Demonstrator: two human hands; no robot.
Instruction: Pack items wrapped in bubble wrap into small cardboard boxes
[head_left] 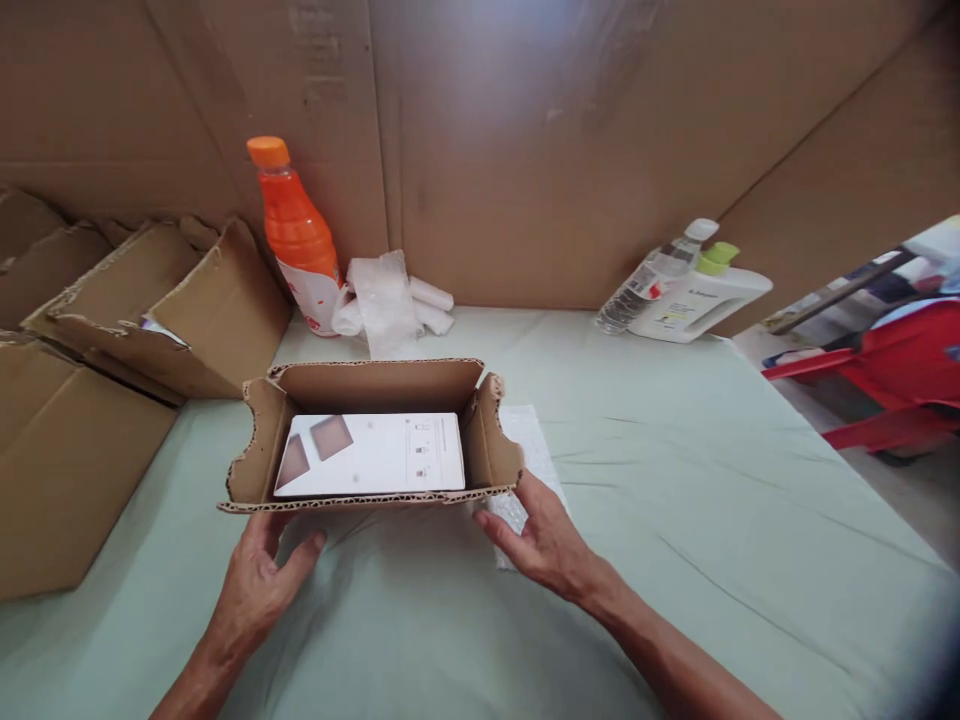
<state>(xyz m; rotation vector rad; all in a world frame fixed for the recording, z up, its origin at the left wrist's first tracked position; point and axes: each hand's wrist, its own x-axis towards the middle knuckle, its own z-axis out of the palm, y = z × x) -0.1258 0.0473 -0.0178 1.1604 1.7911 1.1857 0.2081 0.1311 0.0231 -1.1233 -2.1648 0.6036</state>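
An open-topped brown cardboard box is in front of me in the head view, with rough-cut edges and curved notches in its short sides. Inside it lies a white printed carton with brown squares and small drawings on its top. My left hand is at the box's front left corner, fingers partly hidden beneath its edge, thumb held apart. At the front right corner, my right hand has its fingers against the side, their tips hidden. The box sits between both hands. Bubble wrap lies partly behind the box and under my right hand.
Larger cardboard boxes stand at the left. Along the cardboard wall are an orange bottle, rolls of clear wrap, a clear bottle and a white jug. A red chair stands beyond the cloth-covered table's right edge.
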